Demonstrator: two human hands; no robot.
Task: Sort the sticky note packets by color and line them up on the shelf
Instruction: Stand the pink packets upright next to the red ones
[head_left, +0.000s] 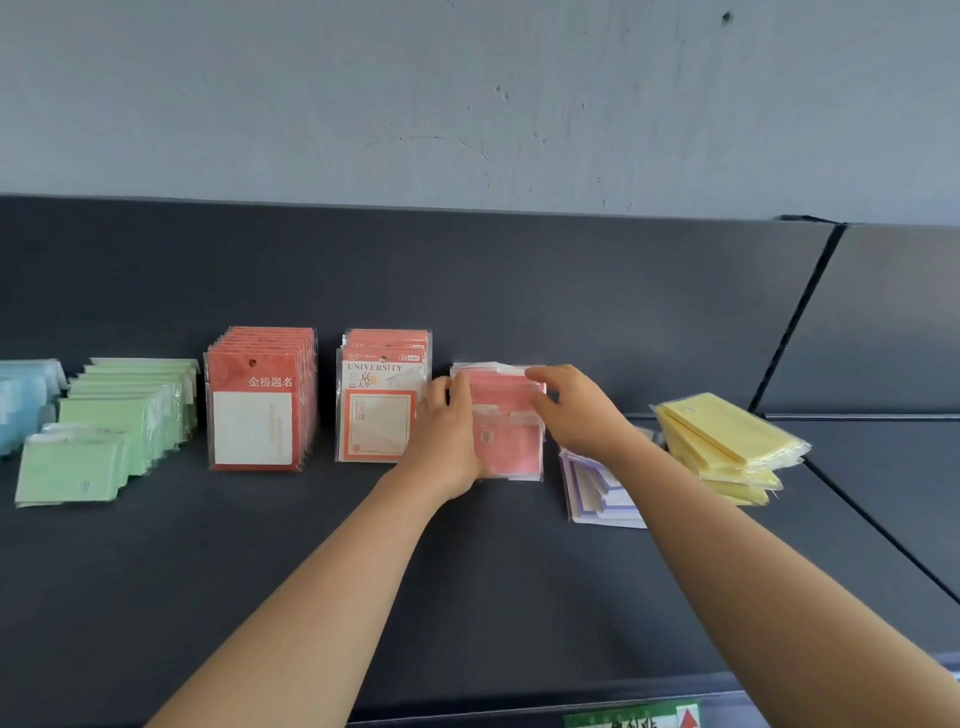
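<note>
While the left hand (447, 431) clasps the pink packets (514, 452) at their 9 o'clock edge and the right hand (571, 410) pinches their 12 o'clock end, the row runs 12-to-6 on the shelf (519, 571), with the purple packets (592, 493) at the right hand's 5 o'clock.

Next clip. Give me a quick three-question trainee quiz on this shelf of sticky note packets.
1. True or false: both the left hand and right hand are on the pink packets.
2. Which lie farthest right on the shelf? A. pink packets B. yellow packets C. green packets
3. Fill in: left of the green packets sit the ____ packets.
Key: 1 true; 2 B; 3 blue packets
</note>
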